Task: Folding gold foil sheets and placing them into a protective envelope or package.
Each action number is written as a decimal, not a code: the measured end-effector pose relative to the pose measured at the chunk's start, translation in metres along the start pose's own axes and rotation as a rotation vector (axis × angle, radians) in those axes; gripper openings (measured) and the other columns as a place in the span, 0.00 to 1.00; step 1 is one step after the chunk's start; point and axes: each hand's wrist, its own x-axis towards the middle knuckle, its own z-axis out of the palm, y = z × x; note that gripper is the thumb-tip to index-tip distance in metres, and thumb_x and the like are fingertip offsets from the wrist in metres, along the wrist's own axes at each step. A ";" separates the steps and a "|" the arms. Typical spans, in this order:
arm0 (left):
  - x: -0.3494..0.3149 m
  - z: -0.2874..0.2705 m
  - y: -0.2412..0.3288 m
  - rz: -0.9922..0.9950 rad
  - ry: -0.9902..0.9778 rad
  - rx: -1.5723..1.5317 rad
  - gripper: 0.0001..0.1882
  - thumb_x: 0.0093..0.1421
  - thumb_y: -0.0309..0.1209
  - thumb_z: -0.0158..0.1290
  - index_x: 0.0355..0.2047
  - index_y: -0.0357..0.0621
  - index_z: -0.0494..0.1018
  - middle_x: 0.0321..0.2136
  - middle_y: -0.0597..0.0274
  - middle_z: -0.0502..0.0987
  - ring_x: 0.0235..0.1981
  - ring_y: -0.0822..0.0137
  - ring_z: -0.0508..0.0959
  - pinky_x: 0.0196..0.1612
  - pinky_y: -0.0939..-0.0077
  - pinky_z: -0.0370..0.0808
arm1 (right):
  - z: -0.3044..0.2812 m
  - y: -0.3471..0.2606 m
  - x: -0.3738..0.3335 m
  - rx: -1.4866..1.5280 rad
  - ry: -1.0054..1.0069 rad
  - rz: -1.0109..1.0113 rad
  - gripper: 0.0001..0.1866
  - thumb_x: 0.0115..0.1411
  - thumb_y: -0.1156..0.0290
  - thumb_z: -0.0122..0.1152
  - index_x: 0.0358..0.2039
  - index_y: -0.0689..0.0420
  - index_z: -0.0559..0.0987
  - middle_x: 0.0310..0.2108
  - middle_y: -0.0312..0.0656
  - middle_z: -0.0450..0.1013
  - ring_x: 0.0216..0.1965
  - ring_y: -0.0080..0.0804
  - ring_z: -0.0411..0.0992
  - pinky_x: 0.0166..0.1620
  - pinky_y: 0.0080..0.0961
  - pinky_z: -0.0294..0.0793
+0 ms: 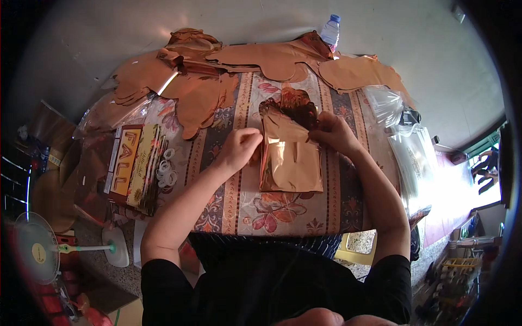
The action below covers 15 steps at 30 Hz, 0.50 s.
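A folded stack of shiny copper foil [296, 157], which looks like flat, uninflated foil balloons, lies in front of me on the patterned tablecloth. Its upper end is crumpled and dark, with a flap standing up. At its left edge, my left hand [239, 149] is closed, thumb and forefinger pinching the foil's side. My right hand [336, 134] pinches the upper right corner, near the dark fold. Some fingertips of both hands are hidden by the hands themselves.
More flat copper foil pieces [244, 57] spread along the table's far side. To the left are printed cards [142, 168] and white rings [167, 174]. Clear plastic bags [408, 152] lie right. A water bottle [330, 33] stands at the back; a fan [38, 250] is lower left.
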 end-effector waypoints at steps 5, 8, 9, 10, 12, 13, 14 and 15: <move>-0.002 0.012 0.014 -0.056 0.015 -0.100 0.13 0.62 0.38 0.57 0.26 0.41 0.76 0.20 0.73 0.74 0.16 0.83 0.69 0.16 0.86 0.63 | -0.008 0.013 0.004 -0.058 -0.047 0.035 0.14 0.54 0.81 0.66 0.37 0.57 0.71 0.32 0.33 0.75 0.36 0.19 0.75 0.41 0.19 0.75; -0.001 0.012 0.010 -0.119 0.008 -0.144 0.09 0.62 0.34 0.57 0.34 0.41 0.75 0.21 0.71 0.76 0.16 0.82 0.70 0.16 0.86 0.64 | 0.000 0.007 0.002 -0.038 -0.007 -0.034 0.10 0.55 0.76 0.67 0.30 0.56 0.71 0.24 0.28 0.68 0.26 0.12 0.66 0.30 0.14 0.68; -0.001 0.012 0.011 -0.117 0.008 -0.143 0.09 0.62 0.34 0.57 0.34 0.41 0.75 0.21 0.71 0.76 0.16 0.82 0.70 0.16 0.86 0.64 | 0.000 0.007 0.002 -0.038 -0.005 -0.036 0.10 0.55 0.76 0.67 0.30 0.56 0.71 0.24 0.28 0.68 0.26 0.12 0.66 0.30 0.14 0.68; -0.002 0.011 0.012 -0.111 0.012 -0.142 0.10 0.62 0.33 0.57 0.39 0.40 0.73 0.21 0.70 0.76 0.16 0.82 0.70 0.16 0.86 0.64 | 0.000 0.006 0.002 -0.076 -0.010 -0.055 0.11 0.55 0.76 0.67 0.30 0.56 0.71 0.24 0.28 0.68 0.27 0.12 0.66 0.30 0.14 0.67; -0.001 0.011 0.015 -0.100 0.010 -0.144 0.13 0.62 0.32 0.57 0.43 0.40 0.71 0.22 0.69 0.76 0.16 0.81 0.70 0.16 0.86 0.64 | -0.001 0.005 0.001 -0.116 -0.008 -0.073 0.11 0.55 0.77 0.67 0.29 0.56 0.71 0.24 0.27 0.68 0.27 0.12 0.66 0.30 0.14 0.67; -0.002 0.012 0.017 -0.120 0.021 -0.180 0.15 0.61 0.32 0.57 0.46 0.41 0.70 0.22 0.69 0.76 0.16 0.81 0.71 0.16 0.86 0.64 | -0.001 0.004 0.000 -0.066 -0.019 -0.056 0.11 0.55 0.77 0.67 0.29 0.56 0.71 0.24 0.27 0.68 0.27 0.11 0.66 0.30 0.14 0.67; -0.003 0.011 0.018 -0.140 0.035 -0.215 0.17 0.61 0.32 0.57 0.48 0.41 0.68 0.23 0.69 0.76 0.16 0.81 0.71 0.16 0.86 0.64 | -0.001 0.003 -0.001 -0.015 -0.033 -0.041 0.11 0.55 0.78 0.67 0.29 0.56 0.71 0.24 0.26 0.68 0.27 0.11 0.66 0.30 0.13 0.67; -0.001 0.007 0.019 -0.138 0.035 -0.215 0.17 0.61 0.32 0.57 0.48 0.41 0.68 0.23 0.69 0.76 0.16 0.81 0.71 0.16 0.86 0.64 | -0.002 0.002 -0.002 -0.016 -0.032 -0.042 0.11 0.55 0.78 0.67 0.29 0.56 0.71 0.24 0.26 0.68 0.27 0.11 0.66 0.30 0.13 0.67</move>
